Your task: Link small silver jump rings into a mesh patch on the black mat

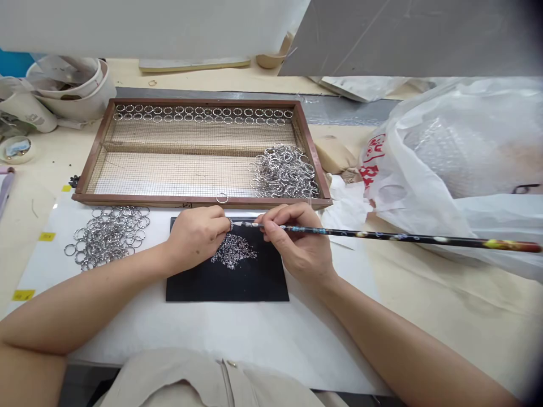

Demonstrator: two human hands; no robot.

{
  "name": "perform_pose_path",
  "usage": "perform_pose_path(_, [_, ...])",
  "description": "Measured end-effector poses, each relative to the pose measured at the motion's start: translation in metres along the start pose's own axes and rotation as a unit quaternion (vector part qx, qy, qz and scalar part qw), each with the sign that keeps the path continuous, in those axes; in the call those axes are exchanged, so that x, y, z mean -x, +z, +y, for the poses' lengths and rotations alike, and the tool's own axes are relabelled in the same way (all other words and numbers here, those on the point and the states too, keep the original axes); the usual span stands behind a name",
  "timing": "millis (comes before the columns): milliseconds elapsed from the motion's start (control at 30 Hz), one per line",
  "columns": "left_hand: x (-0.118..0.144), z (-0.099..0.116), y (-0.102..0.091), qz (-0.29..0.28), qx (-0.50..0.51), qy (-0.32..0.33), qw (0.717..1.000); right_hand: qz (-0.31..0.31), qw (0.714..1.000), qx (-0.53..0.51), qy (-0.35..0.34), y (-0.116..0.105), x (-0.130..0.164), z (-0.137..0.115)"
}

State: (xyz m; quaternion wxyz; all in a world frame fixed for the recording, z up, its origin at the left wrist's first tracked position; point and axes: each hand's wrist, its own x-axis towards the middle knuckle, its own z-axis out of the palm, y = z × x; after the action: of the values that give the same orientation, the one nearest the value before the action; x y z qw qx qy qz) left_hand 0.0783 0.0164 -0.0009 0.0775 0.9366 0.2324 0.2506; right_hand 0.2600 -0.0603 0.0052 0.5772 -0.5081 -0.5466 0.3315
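Fingers: left hand (195, 234) pinches a small ring over the black mat (258, 282); right hand (297, 240) grips a long stick (403, 237). Step, judged: setting stones (234, 251); next needs steady tip placement.

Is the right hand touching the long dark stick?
Touching. The head view shows the right hand with its fingers wrapped around the stick near its left end, with no gap between them.

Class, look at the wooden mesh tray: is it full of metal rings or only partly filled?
Partly filled: the wooden mesh tray holds two neat ring rows along its far edge and a loose heap; the remaining mesh is bare.
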Motion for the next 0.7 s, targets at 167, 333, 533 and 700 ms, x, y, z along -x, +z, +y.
perform_pose_path(167, [0.0001, 0.0001, -0.0003, -0.004, 0.002, -0.002, 1.000, -0.006, 1.000, -0.006, -0.002, 0.0001, -0.0004, -0.0004])
perform_pose_path(333, [-0.0003, 0.0004, 0.0000, 0.000, 0.002, 0.002, 1.000, -0.008, 1.000, -0.006, -0.004, 0.0002, 0.0000, -0.0005])
perform_pose_path(533, [-0.0001, 0.0005, 0.0000, 0.001, 0.006, 0.002, 1.000, -0.005, 1.000, 0.000, -0.012, -0.0004, 0.0005, 0.0024])
perform_pose_path(700, [-0.0002, 0.0004, -0.0002, 0.001, 0.009, 0.002, 1.000, -0.003, 1.000, -0.010, -0.023, -0.0001, 0.0002, 0.0029])
